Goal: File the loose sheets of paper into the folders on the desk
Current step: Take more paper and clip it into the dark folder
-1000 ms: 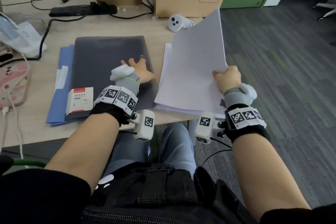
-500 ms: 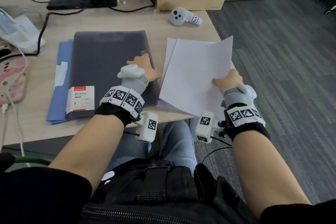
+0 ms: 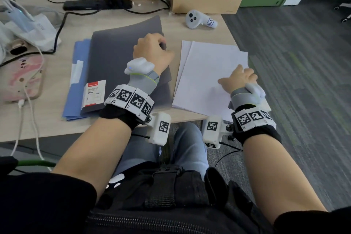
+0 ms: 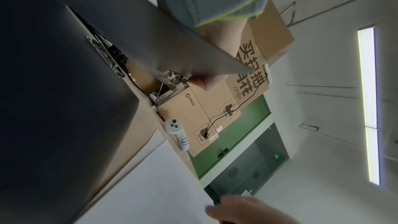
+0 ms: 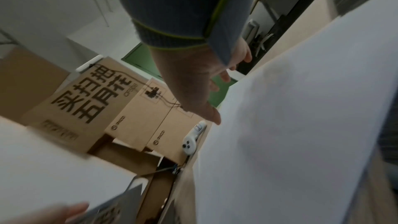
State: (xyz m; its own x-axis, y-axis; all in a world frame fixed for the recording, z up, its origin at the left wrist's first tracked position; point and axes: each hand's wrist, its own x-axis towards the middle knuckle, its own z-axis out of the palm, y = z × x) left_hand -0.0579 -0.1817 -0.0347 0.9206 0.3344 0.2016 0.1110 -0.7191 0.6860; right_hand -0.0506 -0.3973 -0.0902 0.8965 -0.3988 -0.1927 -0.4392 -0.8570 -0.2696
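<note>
The loose sheets of paper [image 3: 207,74] lie in a small fanned stack at the right end of the tabletop [image 3: 47,125], their near corner overhanging its edge. We judge them light, limp and slippery on each other, best pinched at a free edge. Our right hand [image 3: 240,80] rests on them, fingers spread flat, grasping nothing. Just beside, the grey folder [image 3: 114,62] sits on a blue folder [image 3: 80,53]; its cover looks thin and bendy, and our left hand [image 3: 150,51] pinches the cover's right edge, lifting it.
</note>
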